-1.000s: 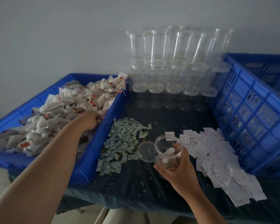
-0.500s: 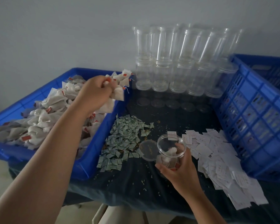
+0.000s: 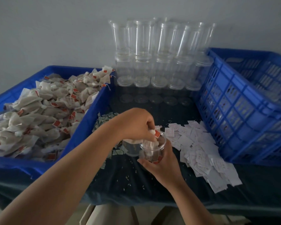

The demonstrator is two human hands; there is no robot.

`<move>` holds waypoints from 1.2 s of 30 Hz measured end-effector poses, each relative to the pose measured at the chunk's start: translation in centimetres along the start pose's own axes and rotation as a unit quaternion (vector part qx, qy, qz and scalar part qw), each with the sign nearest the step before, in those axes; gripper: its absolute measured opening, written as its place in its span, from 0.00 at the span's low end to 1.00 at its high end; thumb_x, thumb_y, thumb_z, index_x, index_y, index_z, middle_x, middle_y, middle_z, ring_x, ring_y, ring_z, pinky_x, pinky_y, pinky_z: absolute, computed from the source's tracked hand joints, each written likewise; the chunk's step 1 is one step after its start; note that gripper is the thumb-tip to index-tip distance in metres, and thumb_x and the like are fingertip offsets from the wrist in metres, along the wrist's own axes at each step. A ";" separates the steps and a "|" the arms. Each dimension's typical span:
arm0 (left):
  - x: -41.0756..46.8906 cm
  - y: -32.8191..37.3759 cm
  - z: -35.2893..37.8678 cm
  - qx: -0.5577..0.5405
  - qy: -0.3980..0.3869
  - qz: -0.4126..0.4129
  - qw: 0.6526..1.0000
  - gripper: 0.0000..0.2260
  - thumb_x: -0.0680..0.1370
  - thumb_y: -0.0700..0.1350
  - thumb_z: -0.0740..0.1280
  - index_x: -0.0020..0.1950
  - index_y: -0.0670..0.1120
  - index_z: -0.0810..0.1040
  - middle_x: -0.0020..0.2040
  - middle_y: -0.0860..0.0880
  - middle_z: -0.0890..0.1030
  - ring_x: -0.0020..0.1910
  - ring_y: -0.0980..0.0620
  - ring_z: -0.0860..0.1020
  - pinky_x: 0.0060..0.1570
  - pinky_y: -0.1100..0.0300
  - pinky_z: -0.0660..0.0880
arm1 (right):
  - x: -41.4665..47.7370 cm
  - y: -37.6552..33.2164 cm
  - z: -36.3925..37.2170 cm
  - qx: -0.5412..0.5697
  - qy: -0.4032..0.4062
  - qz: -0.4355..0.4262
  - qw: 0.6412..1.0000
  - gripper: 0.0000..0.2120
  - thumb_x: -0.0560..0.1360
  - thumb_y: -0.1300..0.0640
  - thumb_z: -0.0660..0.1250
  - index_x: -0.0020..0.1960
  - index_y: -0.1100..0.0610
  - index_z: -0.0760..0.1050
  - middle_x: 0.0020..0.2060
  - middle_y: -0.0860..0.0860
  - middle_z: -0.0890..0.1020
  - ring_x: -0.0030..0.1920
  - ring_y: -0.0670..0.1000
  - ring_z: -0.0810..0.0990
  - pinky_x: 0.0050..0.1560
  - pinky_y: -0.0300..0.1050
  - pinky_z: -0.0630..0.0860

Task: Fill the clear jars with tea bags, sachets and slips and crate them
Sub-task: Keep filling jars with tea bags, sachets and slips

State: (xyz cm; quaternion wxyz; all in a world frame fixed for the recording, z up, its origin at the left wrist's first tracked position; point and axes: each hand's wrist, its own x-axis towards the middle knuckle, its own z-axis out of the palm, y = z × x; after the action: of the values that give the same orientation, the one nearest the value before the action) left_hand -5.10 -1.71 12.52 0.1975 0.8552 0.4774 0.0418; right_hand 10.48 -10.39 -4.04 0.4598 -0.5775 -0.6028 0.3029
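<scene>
Low in the centre of the frame the right hand (image 3: 162, 164) wraps its fingers round a clear jar (image 3: 152, 150), steadying it so the mouth faces the left hand (image 3: 135, 124). That hand pinches a bunch of tea bags (image 3: 153, 135) and feeds them in at the rim. The jar's lid (image 3: 130, 149) lies just beside it on the dark cloth (image 3: 136, 184), out of the way. The left forearm partly hides the green sachets (image 3: 104, 117). The white slips (image 3: 201, 148) lie right of the jar, and the tea bag crate (image 3: 88, 114) sits at left. Stacked empty jars (image 3: 152, 54) stand at the top, and the lattice crate (image 3: 242, 111) at right looks unobstructed.
</scene>
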 end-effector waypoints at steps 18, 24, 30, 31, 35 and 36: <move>-1.4 -0.2 0.0 -0.061 -0.026 0.080 0.995 0.13 0.83 0.44 0.70 0.63 0.62 0.81 0.57 0.67 0.82 0.56 0.74 0.78 0.53 0.72 0.74 | -0.2 -0.3 -0.2 -0.003 0.010 -0.007 1.000 0.38 0.65 0.35 0.83 0.67 0.28 0.64 0.60 0.32 0.81 0.56 0.37 0.84 0.47 0.34 0.81; -1.7 1.6 0.7 0.133 -0.212 0.079 0.965 0.26 0.82 0.34 0.60 0.74 0.57 0.80 0.68 0.55 0.82 0.63 0.54 0.81 0.65 0.52 0.78 | -0.2 -0.3 -0.3 -0.008 -0.004 -0.019 1.000 0.41 0.65 0.34 0.83 0.70 0.32 0.64 0.62 0.31 0.80 0.57 0.37 0.84 0.45 0.34 0.81; -1.8 0.5 -2.0 -0.005 -0.098 0.062 0.993 0.21 0.84 0.35 0.61 0.67 0.57 0.83 0.62 0.61 0.85 0.57 0.68 0.82 0.59 0.68 0.77 | -0.4 -0.3 -0.8 -0.018 0.014 -0.018 1.000 0.41 0.63 0.32 0.83 0.67 0.26 0.61 0.60 0.28 0.79 0.54 0.34 0.83 0.44 0.30 0.80; -1.8 -0.8 -3.2 -0.033 -0.028 0.050 0.998 0.18 0.85 0.38 0.63 0.65 0.59 0.83 0.58 0.63 0.85 0.54 0.71 0.81 0.54 0.70 0.76 | -0.4 -0.4 -0.8 -0.022 0.018 -0.019 0.999 0.41 0.62 0.31 0.82 0.67 0.25 0.61 0.60 0.27 0.78 0.54 0.33 0.83 0.45 0.27 0.79; -2.5 -8.4 -7.6 -0.079 0.155 -0.056 0.983 0.12 0.84 0.43 0.70 0.53 0.62 0.82 0.48 0.62 0.86 0.46 0.71 0.82 0.53 0.64 0.77 | -0.2 -0.5 -0.5 -0.014 0.013 -0.025 1.000 0.41 0.61 0.30 0.81 0.67 0.27 0.64 0.60 0.26 0.79 0.55 0.32 0.82 0.46 0.25 0.77; -2.8 -10.6 -8.3 -0.100 0.173 -0.091 0.975 0.12 0.83 0.41 0.70 0.52 0.61 0.83 0.48 0.60 0.87 0.45 0.67 0.83 0.54 0.62 0.79 | -0.3 -0.4 -0.4 -0.011 0.012 -0.023 1.000 0.41 0.61 0.31 0.82 0.68 0.29 0.65 0.60 0.27 0.79 0.55 0.33 0.82 0.47 0.26 0.77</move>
State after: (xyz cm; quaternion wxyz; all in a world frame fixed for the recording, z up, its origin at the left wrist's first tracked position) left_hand -17.19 3.38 16.45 0.1994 0.7636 0.5738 0.2190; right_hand 10.65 -10.77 -3.55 0.4678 -0.5720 -0.6137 0.2782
